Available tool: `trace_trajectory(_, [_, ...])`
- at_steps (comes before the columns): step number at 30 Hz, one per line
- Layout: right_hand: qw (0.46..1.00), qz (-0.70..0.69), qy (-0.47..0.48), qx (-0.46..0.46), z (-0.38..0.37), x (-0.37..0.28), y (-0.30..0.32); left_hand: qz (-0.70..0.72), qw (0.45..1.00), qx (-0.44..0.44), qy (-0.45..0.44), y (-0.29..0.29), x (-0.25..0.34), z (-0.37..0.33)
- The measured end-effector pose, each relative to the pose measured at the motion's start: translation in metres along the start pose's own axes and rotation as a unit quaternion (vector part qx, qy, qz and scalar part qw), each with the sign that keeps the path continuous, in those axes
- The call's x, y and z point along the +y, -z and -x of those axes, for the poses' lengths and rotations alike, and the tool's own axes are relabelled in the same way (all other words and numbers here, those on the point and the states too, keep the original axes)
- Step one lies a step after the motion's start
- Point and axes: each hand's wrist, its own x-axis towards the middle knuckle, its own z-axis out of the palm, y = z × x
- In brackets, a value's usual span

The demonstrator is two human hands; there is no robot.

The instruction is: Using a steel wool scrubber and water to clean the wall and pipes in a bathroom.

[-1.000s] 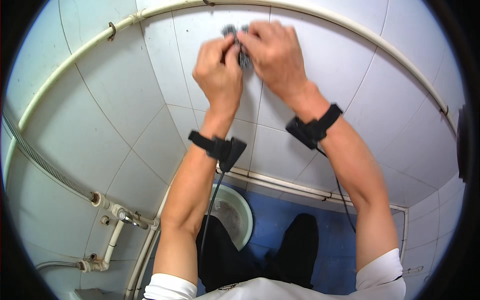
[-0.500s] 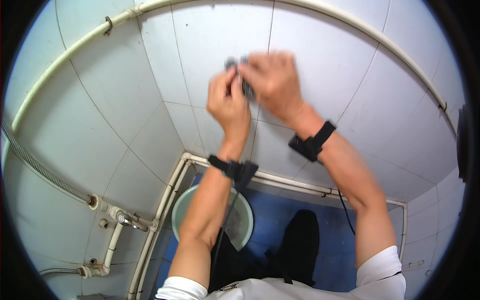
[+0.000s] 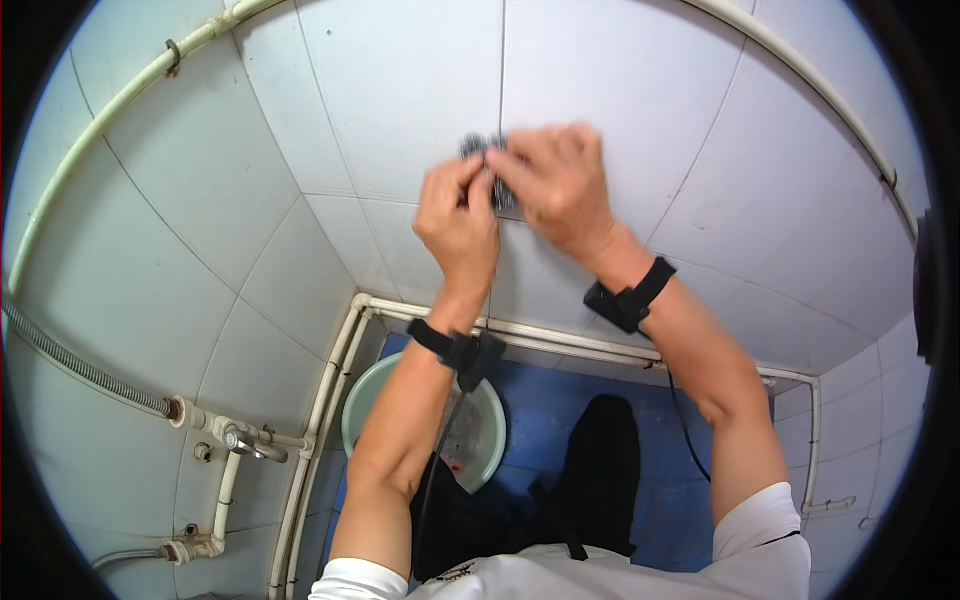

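Observation:
A small dark grey thing with a mottled, stringy look is pinched between my two hands, in front of the white tiled wall. Its kind I cannot make out; fingers cover much of it. My left hand is closed on its left side, thumb and fingertips pressed together. From the right, my right hand grips it too, fingers curled and slightly blurred. The fingertips of both hands meet near its upper part. Each wrist wears a black strap with a small black box.
A pale green basin stands on the blue floor below my left forearm. Cream pipes run low along the walls. At left are a metal tap and a ribbed hose. A black cable hangs by my right arm.
The view has shifted a little, so the wall and pipes sit slightly farther left. Both hands still grip the dark grey thing, slightly lower in the picture.

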Motion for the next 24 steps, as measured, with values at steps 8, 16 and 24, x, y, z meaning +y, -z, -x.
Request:
trace_trajectory(8, [1.0, -0.008, -0.016, 0.005, 0.03, 0.0, 0.003, 0.003, 0.999, -0.023, -0.028, -0.004, -0.013, 0.022])
trace_trajectory(16, [0.999, 0.039, -0.006, 0.025, 0.004, 0.016, 0.018, 0.032, 0.999, -0.007, -0.025, -0.022, 0.013, -0.001])
trace_trajectory(24, [0.998, -0.022, -0.039, -0.049, 0.094, -0.007, 0.018, 0.047, 0.989, -0.107, 0.094, -0.005, -0.008, 0.078])
